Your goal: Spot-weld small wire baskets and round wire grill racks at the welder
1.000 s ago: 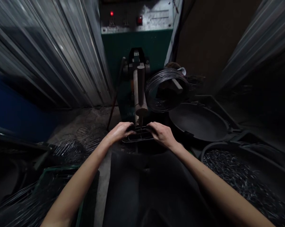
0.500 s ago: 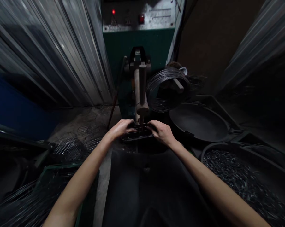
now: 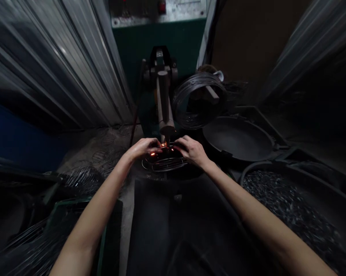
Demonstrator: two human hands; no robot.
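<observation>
A small wire grid (image 3: pixel 164 163) lies under the tip of the welder's arm (image 3: pixel 163 103), and orange sparks glow where the tip meets it. My left hand (image 3: pixel 141 148) grips the grid's left side with curled fingers. My right hand (image 3: pixel 191 150) grips its right side the same way. The arm reaches out from a green welding machine (image 3: pixel 167 42) straight ahead.
A coil of dark wire (image 3: pixel 198 99) hangs right of the arm. A dark round pan (image 3: pixel 237 138) and a tub of short wire pieces (image 3: pixel 287 203) sit to the right. Finished wire frames (image 3: pixel 83 178) and a green crate (image 3: pixel 54 230) lie on the left. Corrugated metal sheets line both sides.
The welder's tip has come down on the grid and sparks now glow there. The view has shifted so the machine sits higher. Both hands stay on the grid.
</observation>
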